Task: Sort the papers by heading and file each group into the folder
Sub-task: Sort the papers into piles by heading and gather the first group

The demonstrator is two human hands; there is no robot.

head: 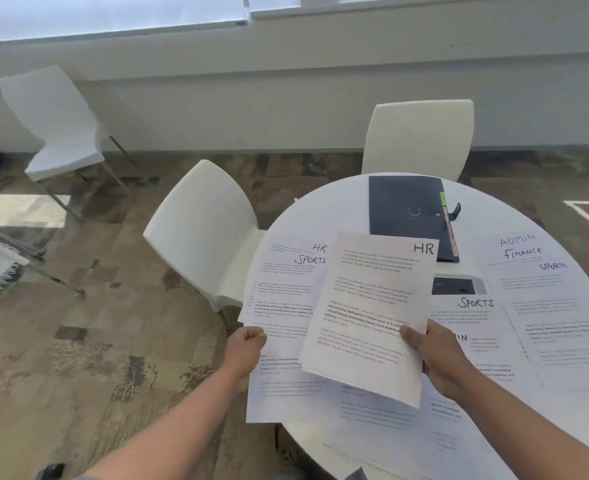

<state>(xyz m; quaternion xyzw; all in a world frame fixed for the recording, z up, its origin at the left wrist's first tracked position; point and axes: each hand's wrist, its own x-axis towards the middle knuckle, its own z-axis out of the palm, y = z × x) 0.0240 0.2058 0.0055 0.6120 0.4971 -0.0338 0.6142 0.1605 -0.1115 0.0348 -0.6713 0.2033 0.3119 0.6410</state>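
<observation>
My right hand grips a printed sheet headed HR by its right edge, lifted above the round white table. My left hand holds a small stack of sheets at the table's left edge; its top sheets read HR and SPORTS. The dark folder with coloured tabs lies shut at the table's far side. More sheets headed ADMIN, FINANCE and SPORTS are spread over the right half. Another SPORTS sheet lies beside my right hand.
A white chair stands close to the table on the left, another behind the folder, a third farther left. A dark flat device lies partly under the papers at the table's middle.
</observation>
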